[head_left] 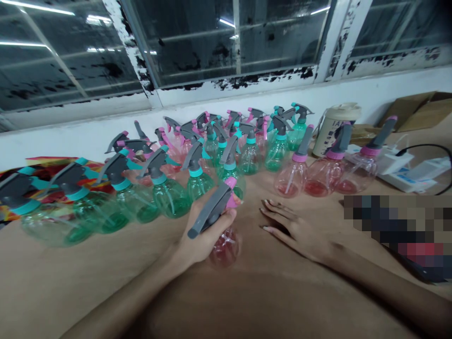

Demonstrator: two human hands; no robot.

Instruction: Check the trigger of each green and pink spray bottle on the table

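Note:
My left hand (202,235) is wrapped round the neck of a pink spray bottle (224,248) with a grey trigger head (212,209), holding it tilted on the brown table (247,301). My right hand (293,228) lies flat on the table just right of that bottle, fingers stretched out and holding nothing. Behind my hands stand several green spray bottles (169,195) with teal collars. To the right stand three pink spray bottles (294,176) in a row.
More pink and green bottles crowd the back by the white wall (70,136) under dark windows. A cream jar (334,127), a white power strip (406,172) with a black cable, and cardboard boxes (420,110) lie at the right. Colourful packaging (52,167) lies at the left.

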